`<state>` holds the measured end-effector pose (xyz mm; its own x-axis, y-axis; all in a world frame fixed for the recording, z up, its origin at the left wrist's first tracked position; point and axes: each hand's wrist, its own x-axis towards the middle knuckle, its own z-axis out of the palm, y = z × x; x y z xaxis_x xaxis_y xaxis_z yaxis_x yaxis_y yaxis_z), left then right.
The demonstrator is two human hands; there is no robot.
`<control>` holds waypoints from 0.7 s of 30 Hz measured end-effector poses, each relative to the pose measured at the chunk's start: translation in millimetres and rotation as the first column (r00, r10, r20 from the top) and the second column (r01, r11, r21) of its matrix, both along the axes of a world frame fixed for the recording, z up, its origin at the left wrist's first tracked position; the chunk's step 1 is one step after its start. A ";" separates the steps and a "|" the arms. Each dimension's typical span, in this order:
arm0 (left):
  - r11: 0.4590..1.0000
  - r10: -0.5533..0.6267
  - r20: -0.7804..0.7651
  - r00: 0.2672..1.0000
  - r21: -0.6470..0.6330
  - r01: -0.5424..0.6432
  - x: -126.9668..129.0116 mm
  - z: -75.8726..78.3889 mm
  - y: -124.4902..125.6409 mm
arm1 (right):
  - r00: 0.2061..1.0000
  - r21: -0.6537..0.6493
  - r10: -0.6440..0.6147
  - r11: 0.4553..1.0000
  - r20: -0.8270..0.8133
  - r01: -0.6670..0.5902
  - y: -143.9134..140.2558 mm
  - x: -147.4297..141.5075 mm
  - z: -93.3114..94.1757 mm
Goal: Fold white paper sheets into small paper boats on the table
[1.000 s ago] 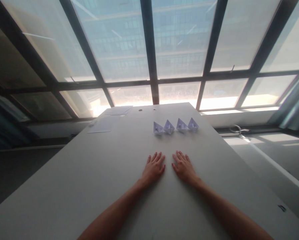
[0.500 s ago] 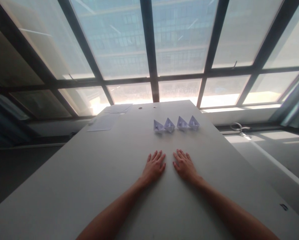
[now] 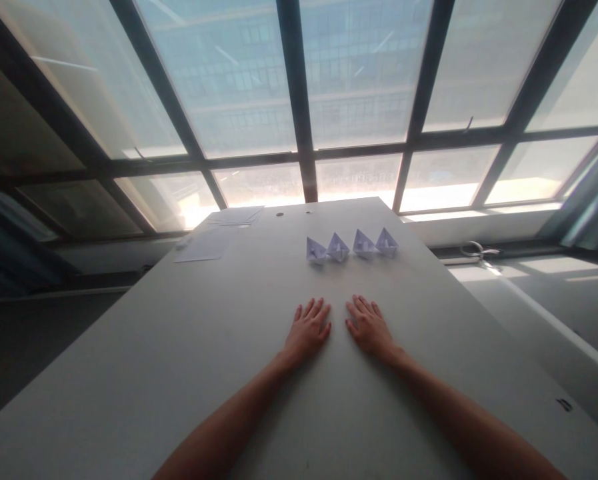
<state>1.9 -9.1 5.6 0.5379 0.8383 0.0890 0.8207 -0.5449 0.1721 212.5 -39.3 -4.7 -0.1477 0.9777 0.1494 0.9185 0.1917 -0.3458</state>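
Note:
Palm down on the white table (image 3: 179, 373), my left hand (image 3: 309, 330) lies flat with its fingers stretched out. My right hand (image 3: 370, 327) rests the same way a short gap to the right. Neither hand holds anything. Beyond the fingertips stands a row of several folded white paper boats, from the leftmost boat (image 3: 315, 252) to the rightmost boat (image 3: 387, 244). The boats are upright, and both hands are apart from them.
White paper sheets (image 3: 203, 245) lie at the table's far left. Two small holes mark the far end of the tabletop. Large windows (image 3: 359, 73) with dark frames rise behind it. A coiled white cable (image 3: 473, 249) lies off the table's right side.

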 end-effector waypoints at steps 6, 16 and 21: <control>1.000 0.005 -0.002 1.000 0.011 -0.005 0.5 -1.2 0.6 | 1.000 0.006 0.002 1.000 -0.010 -0.002 0.7 0.7 -2.3; 1.000 0.003 -0.002 1.000 0.014 -0.003 1.1 1.0 0.0 | 1.000 0.013 0.000 1.000 -0.003 0.000 1.1 0.5 -1.8; 1.000 0.003 0.000 1.000 0.010 -0.003 1.1 -0.5 1.3 | 1.000 -0.004 -0.006 1.000 -0.002 0.006 1.8 0.7 -2.2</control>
<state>3.0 -7.8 5.1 0.5356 0.8388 0.0974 0.8222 -0.5443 0.1666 213.2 -37.6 -6.9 -0.1419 0.9791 0.1457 0.9189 0.1850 -0.3485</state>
